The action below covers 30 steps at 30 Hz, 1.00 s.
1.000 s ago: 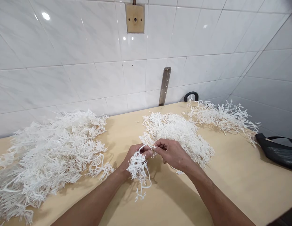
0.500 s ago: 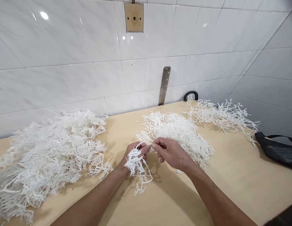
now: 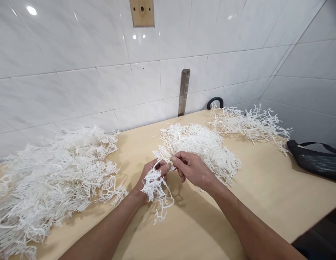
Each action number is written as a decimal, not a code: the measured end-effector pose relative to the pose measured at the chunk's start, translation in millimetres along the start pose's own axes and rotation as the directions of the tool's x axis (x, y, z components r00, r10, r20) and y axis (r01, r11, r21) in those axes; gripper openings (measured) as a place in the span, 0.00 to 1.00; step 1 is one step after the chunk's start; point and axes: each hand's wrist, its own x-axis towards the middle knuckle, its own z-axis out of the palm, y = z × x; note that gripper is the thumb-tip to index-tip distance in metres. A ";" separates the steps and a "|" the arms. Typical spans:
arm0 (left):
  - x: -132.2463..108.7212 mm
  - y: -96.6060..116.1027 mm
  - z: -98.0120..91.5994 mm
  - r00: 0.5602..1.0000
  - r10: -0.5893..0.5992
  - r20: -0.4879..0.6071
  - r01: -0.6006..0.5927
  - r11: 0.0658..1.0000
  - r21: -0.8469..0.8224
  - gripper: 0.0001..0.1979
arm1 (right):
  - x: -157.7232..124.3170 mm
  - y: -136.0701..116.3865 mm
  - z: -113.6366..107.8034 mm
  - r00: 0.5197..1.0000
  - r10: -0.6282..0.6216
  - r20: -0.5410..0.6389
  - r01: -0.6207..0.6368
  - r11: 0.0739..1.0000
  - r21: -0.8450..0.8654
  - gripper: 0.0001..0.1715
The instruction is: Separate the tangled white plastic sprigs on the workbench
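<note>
My left hand is closed around a white branched plastic sprue; thin twigs of it hang below the fingers over the table. Thumb and fingers of my right hand pinch at the sprue's upper end, right beside the left fingertips. Exactly which bit they grip is too small to make out. Just behind the right hand spreads a heap of small, thin white pieces. To the left of my left hand lies a large tangled pile of similar white sprues.
Barer white branches lie at the back right of the tan table. A black bag sits near the right edge. Against the tiled wall stand a metal strip and a black curved handle.
The view has shifted, so the wall and piles sit slightly higher and further left. Both hands stay together at the sprue, with only slight finger movement.
</note>
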 end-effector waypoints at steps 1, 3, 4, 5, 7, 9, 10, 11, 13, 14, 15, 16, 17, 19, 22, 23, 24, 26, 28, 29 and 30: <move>0.8 -1.0 -1.8 1.000 0.011 -0.001 -0.011 1.000 -0.013 0.19 | -0.1 1.0 0.0 1.000 0.004 0.018 -0.005 0.999 0.038 0.19; 3.8 -4.3 -5.5 0.999 0.026 -0.024 -0.028 0.999 -0.046 0.18 | 0.0 3.9 1.0 0.998 0.017 0.053 -0.023 0.994 0.111 0.21; 5.6 -6.3 -7.1 0.999 0.027 -0.044 -0.030 0.997 -0.069 0.18 | 0.3 5.9 1.9 0.997 0.023 0.071 -0.033 0.989 0.143 0.21; 7.5 -8.2 -8.3 0.998 0.030 -0.062 -0.036 0.995 -0.098 0.18 | 0.8 8.1 3.3 0.996 0.025 0.081 -0.039 0.985 0.167 0.21; 10.5 -10.9 -9.7 0.996 0.023 -0.082 -0.036 0.987 -0.158 0.18 | 2.3 12.8 6.8 0.997 0.019 0.072 -0.033 0.982 0.189 0.21; 12.1 -11.7 -9.8 0.996 0.015 -0.090 -0.033 0.980 -0.197 0.18 | 3.8 16.7 10.7 0.999 0.015 0.035 -0.022 0.982 0.187 0.20; 12.4 -11.6 -9.5 0.995 0.017 -0.100 -0.037 0.978 -0.207 0.19 | 4.4 18.1 12.6 1.000 0.021 0.012 -0.022 0.983 0.183 0.19; 12.5 -11.4 -9.1 0.993 0.021 -0.114 -0.045 0.976 -0.211 0.19 | 5.0 19.0 14.2 0.999 0.033 -0.008 -0.031 0.983 0.178 0.19; 12.4 -11.2 -8.4 0.989 0.022 -0.143 -0.051 0.978 -0.202 0.20 | 5.7 19.7 16.8 0.997 0.067 -0.042 -0.058 0.984 0.171 0.18; 12.4 -11.6 -8.2 0.989 0.015 -0.147 -0.043 0.980 -0.193 0.20 | 5.9 19.7 17.7 0.995 0.081 -0.053 -0.071 0.984 0.165 0.18; 12.6 -12.3 -8.2 0.990 0.006 -0.144 -0.033 0.982 -0.186 0.21 | 6.1 19.6 18.5 0.994 0.091 -0.061 -0.081 0.984 0.158 0.18; 13.0 -13.2 -8.3 0.991 0.001 -0.136 -0.026 0.983 -0.183 0.21 | 6.3 19.7 19.1 0.993 0.097 -0.064 -0.087 0.984 0.154 0.18; 13.5 -14.2 -8.4 0.992 0.002 -0.129 -0.026 0.983 -0.184 0.21 | 6.5 19.9 19.6 0.993 0.100 -0.067 -0.088 0.984 0.154 0.19; 14.1 -15.2 -8.3 0.992 0.017 -0.123 -0.040 0.981 -0.190 0.21 | 7.1 20.9 20.4 0.992 0.098 -0.077 -0.085 0.983 0.165 0.19; 12.6 -11.4 -6.1 0.993 0.031 -0.116 -0.050 0.985 -0.167 0.20 | 8.1 22.2 20.9 0.991 0.093 -0.095 -0.076 0.982 0.176 0.16; 11.3 -8.7 -5.0 0.993 0.034 -0.109 -0.050 0.987 -0.150 0.20 | 8.3 22.1 21.0 0.991 0.094 -0.100 -0.076 0.982 0.171 0.15; 9.7 -5.7 -3.7 0.994 0.036 -0.103 -0.049 0.991 -0.128 0.19 | 8.3 21.5 21.1 0.990 0.096 -0.104 -0.078 0.983 0.165 0.13; 6.5 -0.4 -1.7 0.995 0.037 -0.096 -0.045 0.996 -0.076 0.19 | 7.8 19.1 21.5 0.988 0.100 -0.116 -0.083 0.986 0.148 0.10; 4.4 2.1 -0.9 0.995 0.027 -0.099 -0.032 0.998 -0.048 0.20 | 6.8 15.9 22.3 0.986 0.103 -0.132 -0.087 0.989 0.120 0.07; 4.0 1.9 -1.0 0.995 0.018 -0.102 -0.023 0.999 -0.049 0.20 | 6.3 14.5 22.9 0.984 0.104 -0.141 -0.091 0.991 0.098 0.06; 4.0 1.0 -1.4 0.994 0.010 -0.106 -0.017 0.998 -0.057 0.20 | 5.7 13.6 23.5 0.983 0.105 -0.151 -0.095 0.993 0.067 0.05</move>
